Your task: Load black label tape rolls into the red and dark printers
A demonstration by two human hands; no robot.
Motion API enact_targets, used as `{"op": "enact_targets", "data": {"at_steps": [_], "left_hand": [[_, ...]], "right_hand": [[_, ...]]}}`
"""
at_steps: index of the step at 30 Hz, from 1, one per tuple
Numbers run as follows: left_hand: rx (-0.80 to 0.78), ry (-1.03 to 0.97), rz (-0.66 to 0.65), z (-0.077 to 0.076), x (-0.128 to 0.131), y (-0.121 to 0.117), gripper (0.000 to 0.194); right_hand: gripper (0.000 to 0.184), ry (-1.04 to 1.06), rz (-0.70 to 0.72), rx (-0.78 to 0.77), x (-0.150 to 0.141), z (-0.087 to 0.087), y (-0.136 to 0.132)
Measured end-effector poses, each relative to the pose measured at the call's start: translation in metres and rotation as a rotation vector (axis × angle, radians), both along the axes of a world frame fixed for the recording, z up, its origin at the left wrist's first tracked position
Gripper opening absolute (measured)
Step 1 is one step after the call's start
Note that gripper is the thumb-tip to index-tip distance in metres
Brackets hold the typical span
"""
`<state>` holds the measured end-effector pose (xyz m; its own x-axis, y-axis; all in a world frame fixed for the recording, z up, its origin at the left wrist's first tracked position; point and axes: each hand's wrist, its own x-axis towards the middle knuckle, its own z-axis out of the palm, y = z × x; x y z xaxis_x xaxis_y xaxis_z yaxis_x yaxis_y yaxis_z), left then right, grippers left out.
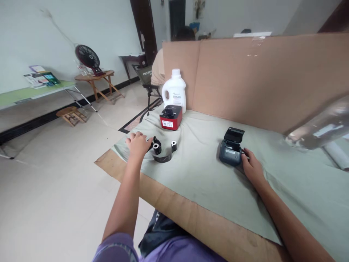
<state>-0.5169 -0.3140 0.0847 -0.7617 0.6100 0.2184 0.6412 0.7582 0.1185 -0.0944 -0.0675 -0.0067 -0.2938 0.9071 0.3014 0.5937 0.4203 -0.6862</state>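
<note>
My left hand (pixel 137 143) rests palm down on the grey cloth (pixel 201 174), fingers curled over the left end of a black ribbon roll (pixel 162 151) with two small spools. My right hand (pixel 252 167) lies beside a small dark blue label printer (pixel 231 149) whose lid stands open; its fingertips touch the printer's right side. A red and black printer (pixel 171 117) sits farther back, between the two hands and closer to the left one.
A white jug (pixel 174 91) stands behind the red printer. A cardboard wall (pixel 259 76) lines the table's far side, with a person seated behind it. A blurred clear bottle (pixel 319 129) juts in at the right. Stools, a fan and a green table stand at the left.
</note>
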Motion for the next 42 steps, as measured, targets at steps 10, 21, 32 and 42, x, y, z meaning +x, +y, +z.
{"op": "enact_targets", "data": {"at_steps": [10, 21, 32, 42], "left_hand": [[0.144, -0.069, -0.219, 0.041, 0.024, -0.013, 0.04], [0.625, -1.094, -1.036, 0.027, 0.175, 0.138, 0.039], [0.792, -1.425, -0.807, -0.029, 0.215, 0.166, 0.074], [0.573, -1.489, -0.666, -0.054, 0.258, 0.136, 0.074]], "right_hand": [[0.045, 0.079, 0.081, 0.168, -0.009, 0.04, -0.02], [0.029, 0.227, 0.413, -0.35, -0.069, 0.149, -0.035], [0.022, 0.379, 0.44, -0.608, -0.042, 0.106, 0.018], [0.02, -0.188, 0.231, -0.117, -0.034, 0.077, 0.044]]}}
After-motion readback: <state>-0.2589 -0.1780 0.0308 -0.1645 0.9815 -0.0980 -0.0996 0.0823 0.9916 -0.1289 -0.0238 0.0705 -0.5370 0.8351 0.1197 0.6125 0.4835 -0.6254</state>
